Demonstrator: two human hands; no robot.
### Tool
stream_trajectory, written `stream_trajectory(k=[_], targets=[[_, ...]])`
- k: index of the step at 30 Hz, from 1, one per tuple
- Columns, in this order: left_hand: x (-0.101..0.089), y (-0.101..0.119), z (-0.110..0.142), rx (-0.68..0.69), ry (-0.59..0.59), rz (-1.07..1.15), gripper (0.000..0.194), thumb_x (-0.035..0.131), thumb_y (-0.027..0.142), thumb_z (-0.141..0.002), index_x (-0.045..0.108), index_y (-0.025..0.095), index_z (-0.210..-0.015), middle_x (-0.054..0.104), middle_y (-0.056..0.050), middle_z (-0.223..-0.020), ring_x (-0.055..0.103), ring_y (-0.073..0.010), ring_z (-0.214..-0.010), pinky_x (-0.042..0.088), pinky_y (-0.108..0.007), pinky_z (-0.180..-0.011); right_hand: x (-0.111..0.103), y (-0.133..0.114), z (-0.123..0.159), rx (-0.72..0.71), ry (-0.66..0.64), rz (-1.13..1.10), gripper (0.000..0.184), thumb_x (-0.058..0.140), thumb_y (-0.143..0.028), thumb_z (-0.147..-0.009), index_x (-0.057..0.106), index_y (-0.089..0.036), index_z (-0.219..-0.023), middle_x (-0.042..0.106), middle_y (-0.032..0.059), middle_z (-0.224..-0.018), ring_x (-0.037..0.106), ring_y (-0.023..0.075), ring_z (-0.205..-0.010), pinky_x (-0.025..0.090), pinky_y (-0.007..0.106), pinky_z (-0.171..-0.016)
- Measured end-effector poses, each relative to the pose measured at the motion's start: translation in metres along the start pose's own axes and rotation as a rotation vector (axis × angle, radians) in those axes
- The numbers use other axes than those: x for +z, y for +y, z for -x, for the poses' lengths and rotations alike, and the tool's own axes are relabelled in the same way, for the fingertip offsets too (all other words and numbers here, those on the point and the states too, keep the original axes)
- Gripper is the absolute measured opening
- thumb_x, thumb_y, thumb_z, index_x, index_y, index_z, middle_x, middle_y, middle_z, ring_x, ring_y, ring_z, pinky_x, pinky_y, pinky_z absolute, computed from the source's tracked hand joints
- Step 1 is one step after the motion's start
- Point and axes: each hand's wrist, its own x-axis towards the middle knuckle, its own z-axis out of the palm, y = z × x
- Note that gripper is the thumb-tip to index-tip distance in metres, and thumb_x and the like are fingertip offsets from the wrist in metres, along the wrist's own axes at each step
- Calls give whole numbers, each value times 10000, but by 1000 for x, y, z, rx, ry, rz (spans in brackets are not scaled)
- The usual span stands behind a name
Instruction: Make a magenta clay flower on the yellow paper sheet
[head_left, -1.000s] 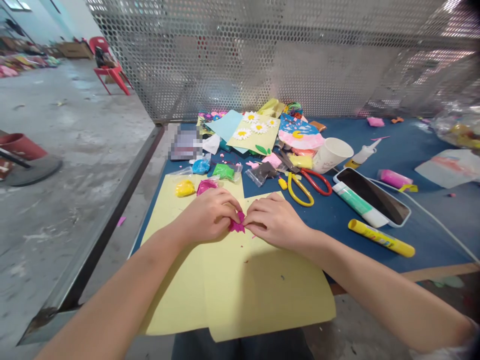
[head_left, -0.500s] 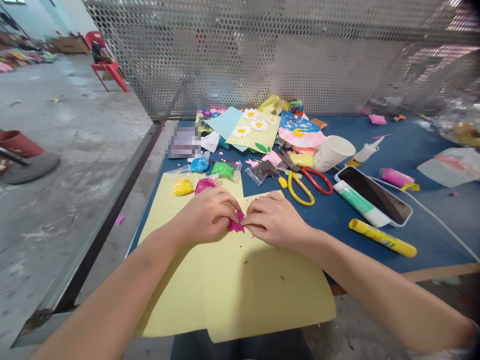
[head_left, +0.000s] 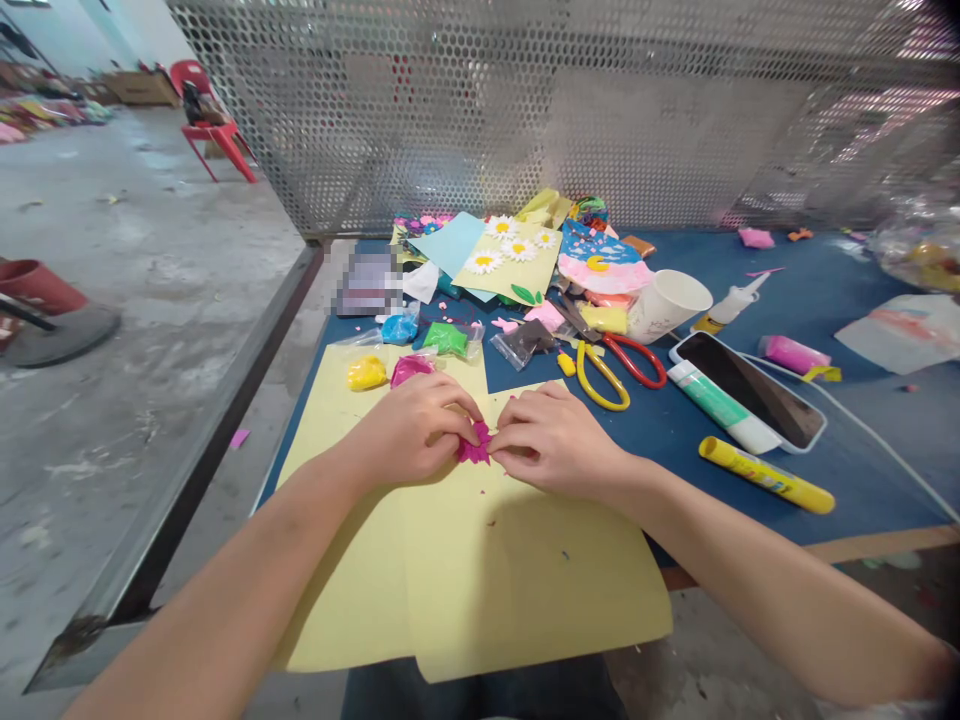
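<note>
My left hand [head_left: 409, 435] and my right hand [head_left: 553, 440] meet over a ragged magenta piece of soft craft clay [head_left: 474, 445], pinching it between their fingertips. Both hands rest above a large pale yellow card sheet [head_left: 480, 570], with small magenta crumbs on it. Beyond my left hand lie small bags of yellow clay [head_left: 367, 373] and pink clay [head_left: 411, 371]. Bagged blue clay [head_left: 399, 328] and green clay [head_left: 444, 339] sit farther back. My fingers hide part of the magenta piece.
The blue tabletop [head_left: 847, 470] holds two pairs of scissors [head_left: 604, 375], a phone [head_left: 750, 392], a yellow glue stick [head_left: 766, 476], a paper cup [head_left: 669, 306] and a daisy craft card [head_left: 506, 260]. A perforated metal screen [head_left: 525, 110] stands behind. The concrete floor lies left.
The view has shifted slightly. My fingers have moved a little on the magenta piece, and both hands still hold it together over the yellow card.
</note>
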Motion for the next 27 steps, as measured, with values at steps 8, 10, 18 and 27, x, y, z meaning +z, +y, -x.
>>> stream_trajectory(k=[8,10,18,27], targets=[[-2,3,-1,2,7,12,364,430,51,-735,733,234,-820,719,-27,-961,615,-206,-906,461,-373,-849,2,0,0,89,-18,32,113,648,-236,-806,717,-225,-717,662,-25,-689,587,118,-696,267,325,-679],[-1,4,0,9,4,4,366,435,49,-736,734,237,-830,715,-28,-970,610,-209,-917,459,-378,-857,4,-1,0,83,-16,46,122,636,-229,-813,725,-232,-729,666,-26,-692,583,118,-695,265,326,-678],[2,5,0,37,-3,-29,349,457,35,-731,735,234,-797,699,-26,-974,602,-212,-929,448,-385,-856,6,-3,-1,43,15,112,177,608,-198,-829,719,-220,-693,659,-30,-674,570,111,-673,266,323,-683],[0,5,1,27,-6,-16,352,452,37,-734,734,230,-819,702,-22,-978,604,-208,-936,447,-383,-867,6,-4,1,36,32,143,144,621,-199,-812,731,-233,-724,653,-31,-665,562,109,-671,251,319,-679]])
